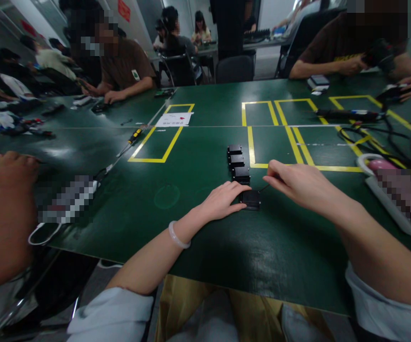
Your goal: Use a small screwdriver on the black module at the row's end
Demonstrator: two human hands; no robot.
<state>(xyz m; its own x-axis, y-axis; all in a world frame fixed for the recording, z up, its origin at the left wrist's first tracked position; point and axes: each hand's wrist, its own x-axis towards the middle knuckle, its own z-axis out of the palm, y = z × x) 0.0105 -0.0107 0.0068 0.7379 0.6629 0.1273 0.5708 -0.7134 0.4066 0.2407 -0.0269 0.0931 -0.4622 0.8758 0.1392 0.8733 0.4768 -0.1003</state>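
A small black box [251, 199] is lying flat on the green table [205, 237], near the middle of it and just in front of the person. It is the nearest piece of a short row: three more black boxes [237, 164] are lying behind it, one after another, going away from the person.

The left hand [223, 202] is resting on the table at the left side of this box, palm down, with the fingers stretched and partly open; the fingertips are touching the left edge of the box. A pale bangle [178, 236] is sitting on the left wrist.

The right hand [294, 183] is hovering just beside the right back corner of the box. Its fingers are pinched together on a thin dark tool [264, 188], whose tip is pointing down toward the box; whether the tip is touching it I cannot tell.

Yellow tape rectangles [262, 142] are marking the table behind the row. A screwdriver with yellow and black handle [131, 140] is lying further left, and black cables [369, 135] are lying at the right. Other people are sitting around the table, and another person's arm [5, 213] is resting at the left edge.
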